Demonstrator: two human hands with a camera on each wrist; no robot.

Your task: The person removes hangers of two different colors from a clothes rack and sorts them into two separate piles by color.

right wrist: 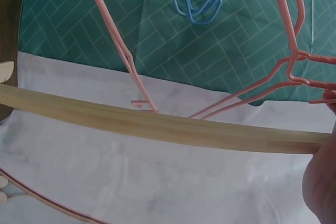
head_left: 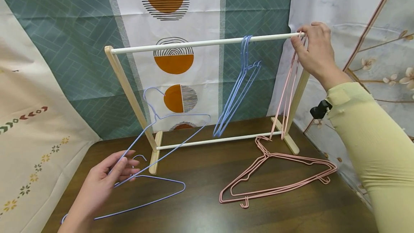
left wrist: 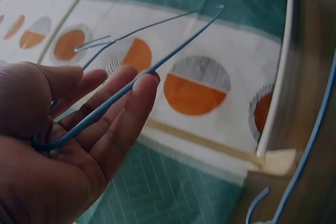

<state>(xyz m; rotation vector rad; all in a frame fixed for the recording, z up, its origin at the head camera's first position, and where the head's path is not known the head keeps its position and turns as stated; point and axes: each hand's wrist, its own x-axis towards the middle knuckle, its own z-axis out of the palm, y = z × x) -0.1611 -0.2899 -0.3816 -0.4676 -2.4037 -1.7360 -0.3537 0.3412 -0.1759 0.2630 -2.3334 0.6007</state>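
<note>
My left hand [head_left: 110,179] holds a blue hanger [head_left: 142,128] by one corner, its hook pointing up. Under that hand another blue hanger [head_left: 161,179] lies on the table. My right hand [head_left: 318,48] is at the right end of the white rail [head_left: 200,44] of a clothes rack, thumb in front and fingers bent over the top, at the hooks of pink hangers [head_left: 291,82] hanging there. Its grip is partly hidden; in the right wrist view only a bit of the hand shows beside the pink hangers [right wrist: 289,30]. Several blue hangers [head_left: 239,82] hang left of it.
Pink hangers [head_left: 278,191] lie stacked on the dark table [head_left: 194,208], right of the middle. The rack's wooden legs [head_left: 129,92] stand on the table, with a lower white bar [head_left: 207,141] between them. Patterned cloths [head_left: 258,13] hang behind and at both sides.
</note>
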